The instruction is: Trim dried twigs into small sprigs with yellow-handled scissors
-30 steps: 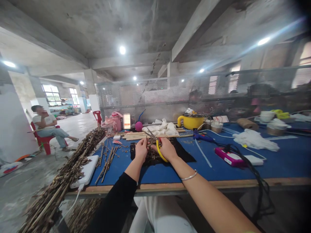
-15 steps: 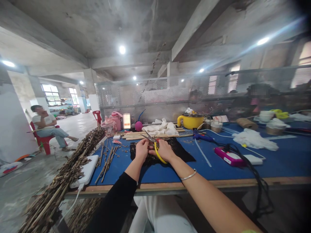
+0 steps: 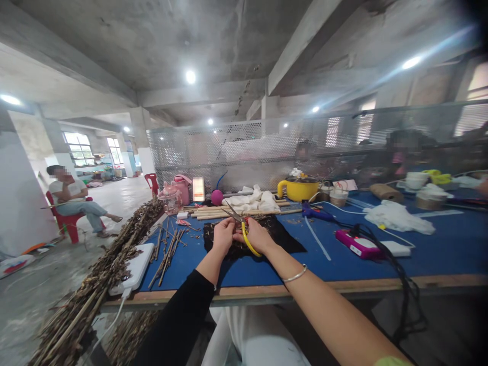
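My right hand [image 3: 258, 237] is closed on a pair of scissors with yellow handles [image 3: 248, 243], whose metal blades stick out toward the upper left with their tips apart. Close by on the left, my left hand [image 3: 223, 236] has its thumb and fingertips pressed together. Whatever is in that pinch is too small or hidden to make out. Beneath both hands a black cloth [image 3: 290, 238] lies on the blue tabletop [image 3: 244, 278], with dry, pale brown scraps scattered over it. Several thin dry twigs [image 3: 168, 259] lie left of the cloth.
A large bundle of dry stalks [image 3: 99, 274] runs along the left edge, beside a white power bank [image 3: 139, 269]. Wooden sticks [image 3: 208, 214], white cloth [image 3: 255, 199] and a yellow pot [image 3: 301, 190] are behind. Rightward lie a blue glue gun [image 3: 318, 213] and purple power strip [image 3: 358, 245]. One person [image 3: 72, 193] sits far left.
Both hands stay almost in place over the black cloth, the scissors still in my right hand. The view has shifted very slightly. A blurred hand now shows at the far right edge.
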Available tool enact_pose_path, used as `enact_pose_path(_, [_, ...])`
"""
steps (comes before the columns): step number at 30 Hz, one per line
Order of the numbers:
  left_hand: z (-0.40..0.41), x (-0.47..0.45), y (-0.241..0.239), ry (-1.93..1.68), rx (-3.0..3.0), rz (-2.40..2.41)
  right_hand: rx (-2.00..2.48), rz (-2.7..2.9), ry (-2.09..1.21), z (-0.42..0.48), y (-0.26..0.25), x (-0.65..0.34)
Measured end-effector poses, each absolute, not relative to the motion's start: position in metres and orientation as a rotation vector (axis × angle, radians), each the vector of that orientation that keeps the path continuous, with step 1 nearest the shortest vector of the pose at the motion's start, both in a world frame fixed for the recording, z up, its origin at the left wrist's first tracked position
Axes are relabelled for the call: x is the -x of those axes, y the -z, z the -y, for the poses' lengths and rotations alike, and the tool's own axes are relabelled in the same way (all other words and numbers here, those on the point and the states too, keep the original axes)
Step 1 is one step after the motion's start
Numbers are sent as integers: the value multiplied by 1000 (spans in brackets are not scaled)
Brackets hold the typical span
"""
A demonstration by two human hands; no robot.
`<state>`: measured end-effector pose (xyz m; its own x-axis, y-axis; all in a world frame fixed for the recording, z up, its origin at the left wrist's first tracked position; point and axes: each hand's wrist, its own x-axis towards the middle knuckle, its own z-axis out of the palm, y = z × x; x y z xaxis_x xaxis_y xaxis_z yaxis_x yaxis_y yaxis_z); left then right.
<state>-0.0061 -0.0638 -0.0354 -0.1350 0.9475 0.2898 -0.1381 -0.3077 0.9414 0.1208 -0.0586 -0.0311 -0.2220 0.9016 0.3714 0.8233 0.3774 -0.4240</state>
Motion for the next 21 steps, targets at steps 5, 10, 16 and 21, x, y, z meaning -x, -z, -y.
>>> enact_pose_path(5, [58, 12, 42, -1632, -1402, -1118, 1537, 2103, -153, 57, 32, -122])
enact_pose_path(10, [59, 13, 40, -1635, -1440, -1170, 1600, 2082, -144, 60, 28, -122])
enact_pose_path(16, [62, 12, 37, -1642, -1441, -1224, 1610, 2062, -156, 60, 29, -121])
enact_pose_path(21, [62, 8, 35, -1584, -1330, -1229, 1609, 2047, -181, 56, 32, -121])
